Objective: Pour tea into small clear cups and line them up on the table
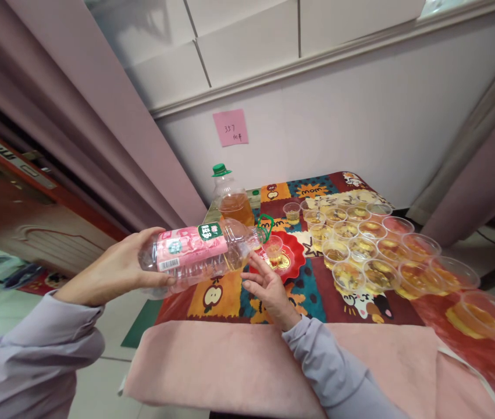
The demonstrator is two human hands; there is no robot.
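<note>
My left hand [136, 262] is wrapped round the base end of a clear plastic bottle [236, 244] with a pink label. The bottle lies almost level, its neck with a green ring pointing right. Below the neck, a clear plastic cup [273, 247] stands on a red scalloped plate [297, 256], with some yellowish liquid in it. My right hand [273, 291] is beside the bottle's shoulder, fingers extended and apart; the fingertips are at the bottle, and whether they touch it I cannot tell.
A large jug [236, 209] of amber liquid with a green cap stands behind the bottle. Many clear cups [363, 247] of yellow liquid crowd the table's right side. A pink cloth [221, 364] covers the front edge. A pink note [231, 128] sticks to the wall.
</note>
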